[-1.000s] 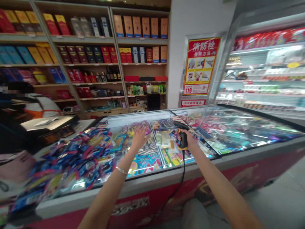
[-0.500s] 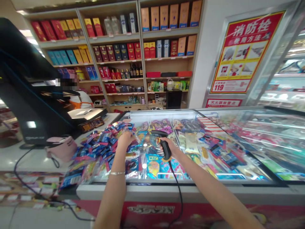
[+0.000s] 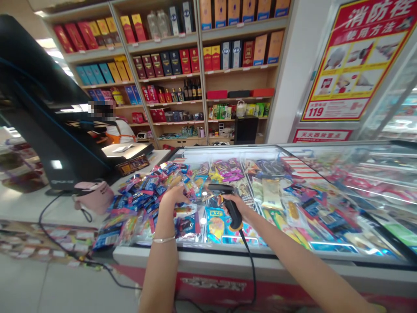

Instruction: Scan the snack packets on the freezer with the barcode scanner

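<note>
The right hand (image 3: pixel 240 208) grips a black scanner (image 3: pixel 233 214) above the freezer (image 3: pixel 224 260), behind its front edge. The left hand (image 3: pixel 173 198) is at packets (image 3: pixel 143 196) heaped by the freezer's left edge; its grip cannot be told.

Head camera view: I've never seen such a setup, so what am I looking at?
No machine here: a person works bare-handed, filmed by a camera worn on the head, looking forward and down. The right hand's grip is closed around a black, corded handheld scanner. The left hand's grip is at a pile of colourful packets; whether it holds one is unclear. Much of the pile lies on a glass-topped case, and a pink pouch stands on the counter beside it.
</note>
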Tool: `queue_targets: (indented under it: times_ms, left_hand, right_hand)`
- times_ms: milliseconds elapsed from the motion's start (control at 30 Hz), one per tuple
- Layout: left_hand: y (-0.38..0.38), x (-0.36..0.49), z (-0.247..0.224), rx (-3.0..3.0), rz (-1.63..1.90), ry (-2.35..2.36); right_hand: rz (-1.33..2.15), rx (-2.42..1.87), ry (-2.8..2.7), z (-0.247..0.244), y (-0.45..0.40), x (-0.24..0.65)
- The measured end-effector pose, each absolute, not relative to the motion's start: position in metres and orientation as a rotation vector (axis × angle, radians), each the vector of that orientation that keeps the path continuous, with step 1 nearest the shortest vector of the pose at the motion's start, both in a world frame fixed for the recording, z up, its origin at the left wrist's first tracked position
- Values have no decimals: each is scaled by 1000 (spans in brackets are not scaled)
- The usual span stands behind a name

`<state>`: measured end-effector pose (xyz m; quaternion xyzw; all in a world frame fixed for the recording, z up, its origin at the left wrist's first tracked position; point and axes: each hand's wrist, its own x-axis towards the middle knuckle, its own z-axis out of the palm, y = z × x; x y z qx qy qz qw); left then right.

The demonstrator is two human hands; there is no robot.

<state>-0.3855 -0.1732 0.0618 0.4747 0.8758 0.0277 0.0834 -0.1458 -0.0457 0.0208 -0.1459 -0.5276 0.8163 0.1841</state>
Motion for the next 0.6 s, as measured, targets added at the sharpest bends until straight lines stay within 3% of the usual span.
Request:
queue_targets:
  times_ms: [67,167,300,433,600]
  left_hand:
    - [-172,-386,63,1500,217,2609]
    - [-162,-380,63,1559,777,2482]
    - [-145,-357,62,1035,1504,1895]
    - [-138,-340,57,607,1601,1395]
    - [-139,-334,53,592,1699,1199]
  right_hand:
    - [2303,-407,-1480,21,-46,-145]
    - [2299,-396,-1471,22,-46,-144]
    - [2292,-395,-1461,25,-45,-142]
    - [2263,-391,-1457,30,-47,-139]
    - [2223,-384,-1489,31,-44,-135]
